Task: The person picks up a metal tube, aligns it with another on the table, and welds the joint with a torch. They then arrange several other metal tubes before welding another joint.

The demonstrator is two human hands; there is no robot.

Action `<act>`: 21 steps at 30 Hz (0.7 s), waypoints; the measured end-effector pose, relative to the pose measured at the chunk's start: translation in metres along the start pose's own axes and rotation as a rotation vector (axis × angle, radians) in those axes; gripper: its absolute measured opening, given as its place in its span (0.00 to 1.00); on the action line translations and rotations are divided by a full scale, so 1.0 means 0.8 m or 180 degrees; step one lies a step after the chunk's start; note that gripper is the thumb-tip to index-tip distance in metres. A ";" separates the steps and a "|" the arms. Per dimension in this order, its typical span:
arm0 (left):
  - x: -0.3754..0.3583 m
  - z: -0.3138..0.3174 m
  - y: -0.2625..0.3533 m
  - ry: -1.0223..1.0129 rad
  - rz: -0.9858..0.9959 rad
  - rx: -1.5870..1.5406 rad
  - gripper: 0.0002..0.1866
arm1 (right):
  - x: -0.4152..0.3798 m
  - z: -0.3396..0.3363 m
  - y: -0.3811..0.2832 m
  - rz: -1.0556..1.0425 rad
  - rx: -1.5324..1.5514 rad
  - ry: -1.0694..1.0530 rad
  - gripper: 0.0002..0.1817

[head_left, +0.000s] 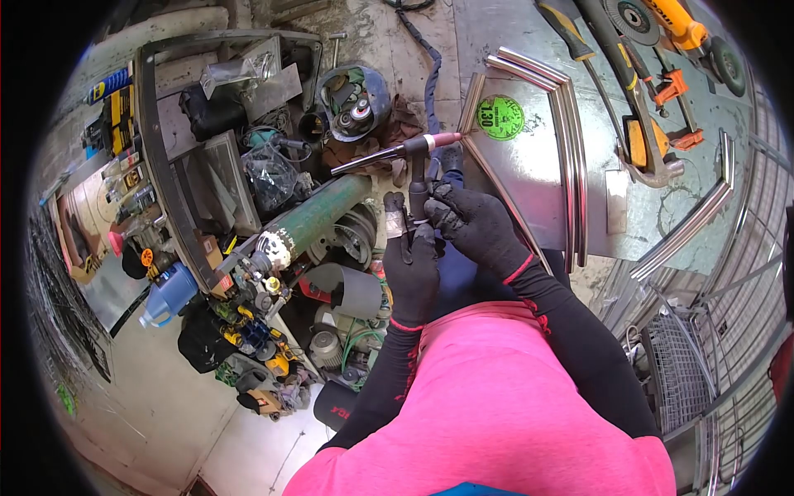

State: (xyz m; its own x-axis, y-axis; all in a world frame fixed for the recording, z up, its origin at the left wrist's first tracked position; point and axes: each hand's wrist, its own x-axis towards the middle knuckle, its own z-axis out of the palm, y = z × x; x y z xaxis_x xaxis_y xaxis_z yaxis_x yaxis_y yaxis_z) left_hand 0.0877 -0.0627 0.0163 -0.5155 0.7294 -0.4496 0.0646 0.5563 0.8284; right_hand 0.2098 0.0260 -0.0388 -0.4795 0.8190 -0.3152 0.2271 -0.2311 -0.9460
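A TIG welding torch (418, 169) stands upright in front of my body, with a reddish cup (447, 139) pointing right and a long dark rod-like end (364, 159) pointing left. My left hand (412, 269), in a black glove, is closed around the lower part of its handle. A pale patch (394, 217) shows at the fingers of that glove. Also gloved in black, my right hand (478, 227) has its fingers curled and pinched together right beside the handle; I cannot tell what lies between them. A thin white band (420, 221) crosses the handle between both hands.
Bent shiny metal tubes (571, 157) lie on the metal-topped table (529, 202), around a round green label (501, 117). Clamps (674, 87), a hammer (649, 157) and an angle grinder (678, 29) are at the right. To the left are a green gas cylinder (318, 215) and a bucket (376, 87).
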 end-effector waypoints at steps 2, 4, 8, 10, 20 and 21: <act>0.000 -0.001 0.000 0.0035 0.0030 0.0069 0.18 | 0.000 -0.001 -0.002 -0.0051 -0.0001 -0.0007 0.19; -0.004 -0.002 0.008 0.0101 0.0029 0.0448 0.14 | 0.001 0.001 -0.005 -0.0376 -0.0057 0.0232 0.21; 0.000 -0.001 0.002 0.0138 -0.0051 0.0088 0.13 | 0.002 -0.001 0.001 0.0017 -0.0025 -0.0077 0.20; 0.000 -0.006 0.006 0.0072 -0.0035 0.0196 0.14 | 0.001 0.001 0.000 -0.0051 0.0019 0.0037 0.20; 0.002 -0.010 0.011 0.0007 -0.0133 0.0252 0.23 | 0.002 0.007 0.005 -0.0004 0.0063 0.0108 0.18; 0.002 -0.010 0.012 -0.0091 -0.0087 0.0315 0.37 | 0.002 0.007 0.004 -0.0032 0.0098 0.0119 0.18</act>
State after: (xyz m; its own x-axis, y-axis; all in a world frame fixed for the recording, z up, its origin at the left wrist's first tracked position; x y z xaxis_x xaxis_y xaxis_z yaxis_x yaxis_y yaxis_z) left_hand 0.0807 -0.0590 0.0260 -0.4937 0.7238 -0.4821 0.1356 0.6117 0.7794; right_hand 0.2050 0.0240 -0.0429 -0.4496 0.8402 -0.3031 0.1960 -0.2383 -0.9512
